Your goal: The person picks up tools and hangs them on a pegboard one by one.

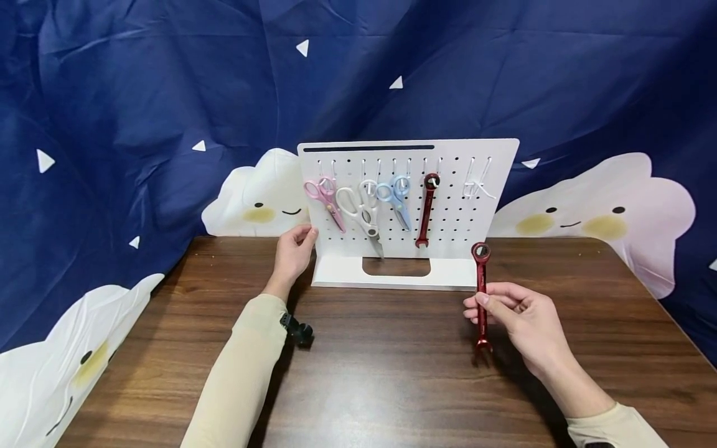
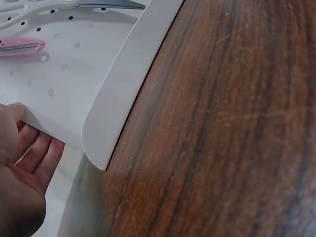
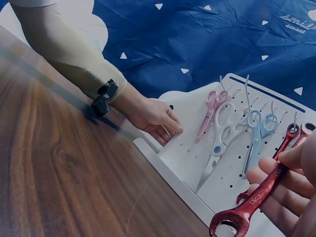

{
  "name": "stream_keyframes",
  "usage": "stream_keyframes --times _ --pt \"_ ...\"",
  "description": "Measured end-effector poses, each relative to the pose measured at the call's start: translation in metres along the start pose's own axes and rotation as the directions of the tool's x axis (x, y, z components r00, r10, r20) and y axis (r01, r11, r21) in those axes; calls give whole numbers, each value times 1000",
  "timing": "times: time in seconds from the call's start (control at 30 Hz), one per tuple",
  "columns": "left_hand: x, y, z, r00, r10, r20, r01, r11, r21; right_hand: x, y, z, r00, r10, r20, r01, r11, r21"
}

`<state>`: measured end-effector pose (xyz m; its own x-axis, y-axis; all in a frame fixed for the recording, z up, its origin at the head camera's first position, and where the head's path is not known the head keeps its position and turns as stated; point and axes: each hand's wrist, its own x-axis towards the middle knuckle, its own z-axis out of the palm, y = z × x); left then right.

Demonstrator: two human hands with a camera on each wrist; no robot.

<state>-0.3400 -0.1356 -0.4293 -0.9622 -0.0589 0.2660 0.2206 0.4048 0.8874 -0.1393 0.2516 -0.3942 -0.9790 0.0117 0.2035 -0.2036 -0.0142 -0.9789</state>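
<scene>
My left hand [image 1: 294, 252] pinches the lower left edge of a white pegboard stand [image 1: 501, 152], thumb on the front face and fingers behind. In front of the stand's right end, my right hand [image 1: 529, 320] holds a red combination wrench [image 1: 481, 274] by its shaft, between thumb and fingers. The wrench is upright, ring end up and open end down. A second red wrench [image 1: 427, 214] hangs from a hook on the board. Left of it hang blue scissors [image 1: 396, 198], white scissors [image 1: 371, 230] and pink scissors [image 1: 329, 206].
Bare white hooks [image 1: 475, 186] stick out at the board's upper right. The stand is on a brown wooden table [image 1: 381, 373]. Behind hangs a dark blue curtain [image 1: 448, 50] with cloud faces and white triangles. A small black camera [image 1: 302, 334] is strapped to the left wrist.
</scene>
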Motion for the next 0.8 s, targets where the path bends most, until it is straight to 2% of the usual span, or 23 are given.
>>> stream_keyframes --times 0.23,0.8 --pt "2 1 0 1000 1 -1 -1 1000 1 2 -6 0 998 -53 -30 54 998 30" --pt "2 -2 1 1000 8 -1 -8 1000 -13 16 -22 3 986 -143 -90 146 989 30"
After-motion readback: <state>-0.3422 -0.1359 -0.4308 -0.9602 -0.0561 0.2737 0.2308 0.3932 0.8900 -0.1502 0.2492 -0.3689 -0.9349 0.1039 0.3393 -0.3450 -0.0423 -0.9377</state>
